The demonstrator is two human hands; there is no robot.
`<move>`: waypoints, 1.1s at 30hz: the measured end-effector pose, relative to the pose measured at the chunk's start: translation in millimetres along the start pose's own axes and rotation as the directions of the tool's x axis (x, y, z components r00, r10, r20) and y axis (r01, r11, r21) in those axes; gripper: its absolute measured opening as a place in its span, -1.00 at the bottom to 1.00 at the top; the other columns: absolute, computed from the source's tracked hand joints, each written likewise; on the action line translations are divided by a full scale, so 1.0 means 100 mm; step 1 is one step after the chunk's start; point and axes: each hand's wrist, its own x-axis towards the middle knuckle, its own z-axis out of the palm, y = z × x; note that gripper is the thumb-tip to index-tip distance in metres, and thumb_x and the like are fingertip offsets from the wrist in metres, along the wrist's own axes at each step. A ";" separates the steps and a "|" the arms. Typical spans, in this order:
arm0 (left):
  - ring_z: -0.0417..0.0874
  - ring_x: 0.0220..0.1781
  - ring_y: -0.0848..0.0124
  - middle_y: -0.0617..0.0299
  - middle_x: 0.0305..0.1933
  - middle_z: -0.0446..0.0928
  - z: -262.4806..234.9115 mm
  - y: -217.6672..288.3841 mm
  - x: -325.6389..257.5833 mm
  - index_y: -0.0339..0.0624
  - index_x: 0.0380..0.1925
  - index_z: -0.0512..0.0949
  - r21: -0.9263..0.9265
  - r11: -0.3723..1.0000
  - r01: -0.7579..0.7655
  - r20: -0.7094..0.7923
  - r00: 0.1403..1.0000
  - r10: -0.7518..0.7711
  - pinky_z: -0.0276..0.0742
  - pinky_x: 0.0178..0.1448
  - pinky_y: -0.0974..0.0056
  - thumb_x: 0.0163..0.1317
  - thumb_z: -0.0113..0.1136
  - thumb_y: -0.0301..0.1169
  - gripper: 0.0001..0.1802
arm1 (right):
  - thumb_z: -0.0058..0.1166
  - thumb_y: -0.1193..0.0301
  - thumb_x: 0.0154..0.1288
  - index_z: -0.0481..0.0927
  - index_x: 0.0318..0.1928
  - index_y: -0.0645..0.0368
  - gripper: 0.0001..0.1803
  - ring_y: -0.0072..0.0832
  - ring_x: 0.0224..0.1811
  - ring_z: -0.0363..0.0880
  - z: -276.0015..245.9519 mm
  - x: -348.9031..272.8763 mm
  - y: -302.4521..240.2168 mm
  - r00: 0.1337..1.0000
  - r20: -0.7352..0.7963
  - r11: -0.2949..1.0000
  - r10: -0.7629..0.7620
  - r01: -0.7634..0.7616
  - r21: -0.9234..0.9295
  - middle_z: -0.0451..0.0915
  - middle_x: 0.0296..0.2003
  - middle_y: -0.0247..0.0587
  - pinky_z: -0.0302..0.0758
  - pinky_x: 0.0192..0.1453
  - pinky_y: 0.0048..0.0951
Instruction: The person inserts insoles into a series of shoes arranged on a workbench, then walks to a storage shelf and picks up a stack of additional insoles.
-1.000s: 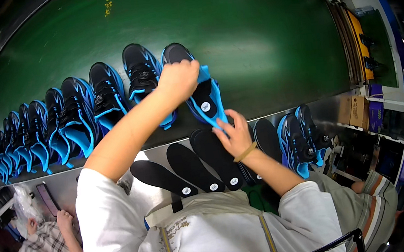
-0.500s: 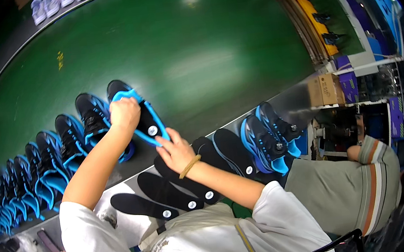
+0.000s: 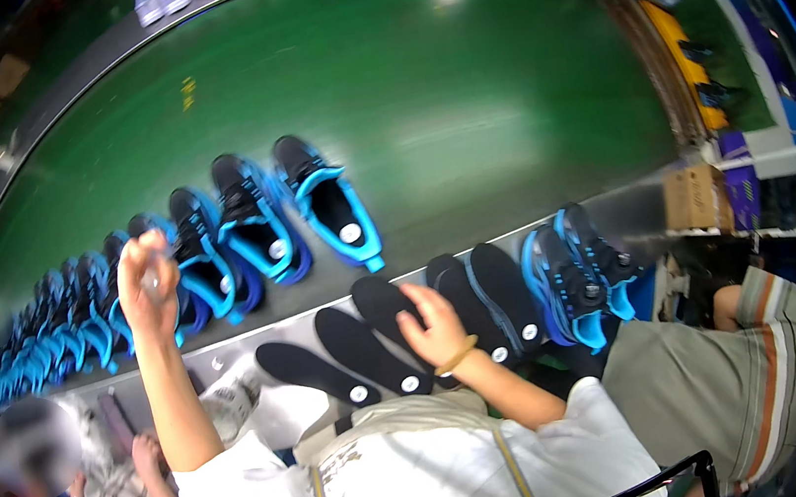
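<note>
My left hand is raised over the row of shoes, away from the rightmost one. Its fingers are curled in, and a small pale spot shows between them, too blurred to name. My right hand is over a black insole at the table's near edge, thumb and fingers apart; whether it touches the insole is unclear. The nearest black and blue sneaker lies with its collar spread, a white round sticker visible inside at the heel. Beside it, another sneaker shows a similar sticker.
More sneakers run in a line to the left along the green belt. Several black insoles lie along the near ledge. A pair of sneakers stands right of them. People sit close on both sides, one in an olive shirt.
My left hand has let go of the shoe and moved left. My right hand has gone from the shoe's heel to the insoles. The view has shifted, moving the scene rightward.
</note>
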 end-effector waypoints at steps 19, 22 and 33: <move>0.29 -0.16 0.12 0.09 -0.25 0.33 -0.78 -0.63 -2.13 -0.21 -0.37 0.37 0.982 -0.182 0.048 0.009 0.954 0.301 0.17 -0.11 0.14 0.02 0.01 -0.39 -0.82 | -0.08 0.57 0.07 0.46 -0.29 0.29 -0.85 -0.37 -0.33 0.50 0.22 -0.52 -0.26 0.995 -0.043 0.992 0.093 -0.089 0.090 0.51 -0.40 -0.12 0.39 -0.23 -0.50; 0.25 -0.03 0.05 0.03 -0.15 0.30 -0.65 -0.65 -2.13 -0.28 -0.31 0.36 0.987 -0.160 0.014 0.026 0.969 0.246 0.13 0.05 0.11 -0.03 0.03 -0.36 -0.72 | -0.07 0.55 0.08 0.47 -0.31 0.29 -0.86 -0.38 -0.32 0.49 0.09 -0.56 -0.11 0.983 -0.138 0.992 0.124 -0.119 0.050 0.51 -0.40 -0.14 0.39 -0.22 -0.50; 0.33 -0.15 0.04 -0.05 -0.26 0.36 -0.53 -0.78 -2.10 -0.33 -0.28 0.32 0.988 -0.146 0.050 -0.002 0.951 0.309 0.16 -0.05 0.10 0.04 -0.05 -0.44 -0.76 | 0.03 0.28 -0.12 -0.03 0.20 -0.24 -0.19 -0.05 0.21 -0.10 -1.78 0.82 1.44 0.860 -0.475 0.493 0.185 -0.500 -0.712 -0.13 0.20 0.01 -0.07 0.18 -0.05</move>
